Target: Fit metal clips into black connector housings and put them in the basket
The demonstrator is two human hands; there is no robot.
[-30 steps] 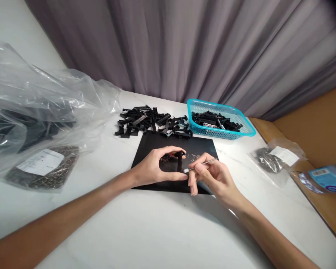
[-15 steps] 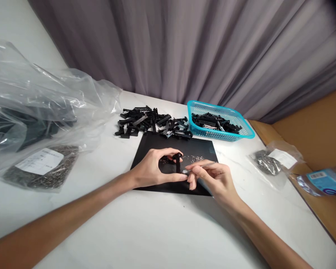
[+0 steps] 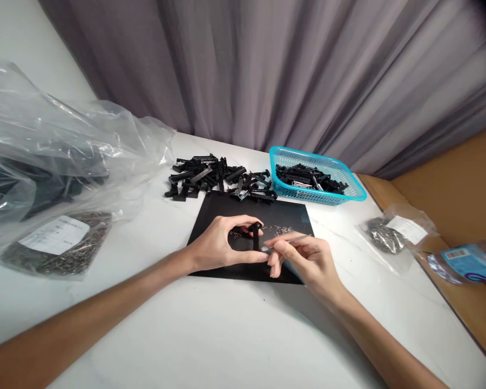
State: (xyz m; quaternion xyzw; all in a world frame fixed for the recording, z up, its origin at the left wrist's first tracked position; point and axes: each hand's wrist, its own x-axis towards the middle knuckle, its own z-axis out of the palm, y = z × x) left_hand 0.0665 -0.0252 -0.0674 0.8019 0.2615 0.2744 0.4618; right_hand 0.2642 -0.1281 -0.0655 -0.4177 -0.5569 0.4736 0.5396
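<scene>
Two bare hands met above a black mat (image 3: 210, 216), which lay on the white bench (image 3: 178, 335). The left hand (image 3: 210, 246) was clamped on a slim black part (image 3: 256, 237), with the thumb at its lower end and the fingers at its upper end. This part stood almost upright in the grip, over the middle of the mat. The right hand (image 3: 310, 253) was closed on a thin metal tool (image 3: 265, 249), pinched between thumb and fingers. The pale tip of the tool pointed to the lower end of the part, just beside the left thumb; whether it touched the part, I could not tell. Small metal pieces (image 3: 284, 230) were scattered on the mat behind the hands.

Beyond the mat there was a loose pile of black parts (image 3: 202, 175). To the right of this pile stood a blue basket (image 3: 308, 195), which contained more similar parts. A labelled bag (image 3: 60, 246) lay at the left of the bench, and a smaller labelled bag (image 3: 389, 235) at the right.
</scene>
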